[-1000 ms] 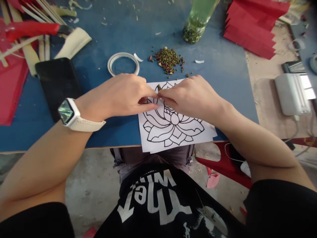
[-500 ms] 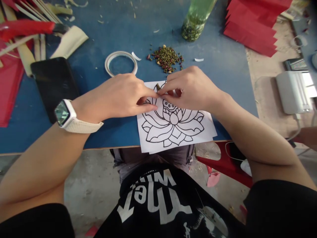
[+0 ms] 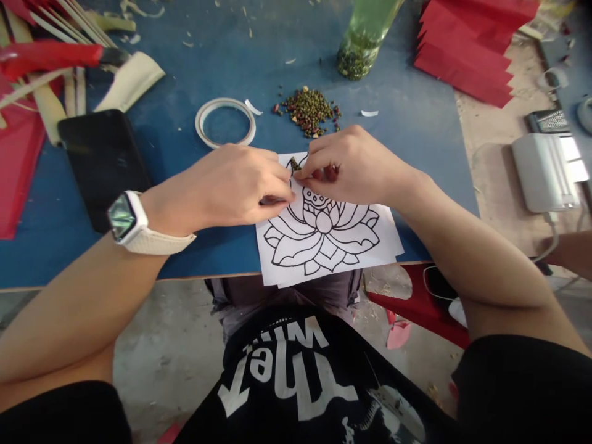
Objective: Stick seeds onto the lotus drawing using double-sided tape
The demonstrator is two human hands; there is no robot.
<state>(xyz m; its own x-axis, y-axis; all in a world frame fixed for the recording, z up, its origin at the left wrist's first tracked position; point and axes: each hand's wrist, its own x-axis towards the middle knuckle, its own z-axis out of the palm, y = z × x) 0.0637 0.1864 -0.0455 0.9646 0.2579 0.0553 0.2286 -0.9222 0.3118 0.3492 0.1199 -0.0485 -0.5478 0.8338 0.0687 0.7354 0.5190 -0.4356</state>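
Observation:
A white sheet printed with a black-outlined lotus (image 3: 324, 246) lies at the table's front edge, with another sheet under it. Small dark green beans (image 3: 295, 164) cover part of the top petal. There my right hand (image 3: 356, 163) bends over the paper, thumb and forefinger pinched beside those beans; anything between the tips is too small to make out. My left hand (image 3: 235, 185), wearing a watch (image 3: 124, 216), rests on the sheet's left side. Its thumb and fingers are pressed together, their contents hidden. Beyond the hands sits a pile of green and reddish beans (image 3: 309, 111).
A tape roll (image 3: 198, 123) and a black phone (image 3: 104, 166) lie to the left, near wood strips and a red-handled tool (image 3: 50, 58). A green bottle (image 3: 363, 43) stands behind the beans. Red paper (image 3: 472, 49) and a white charger (image 3: 539, 172) are on the right, beside another person's arm (image 3: 571, 254).
My left hand has drawn slightly back from the right fingertips, and its forefinger has closed toward the thumb. My right hand keeps its pinch at nearly the same spot.

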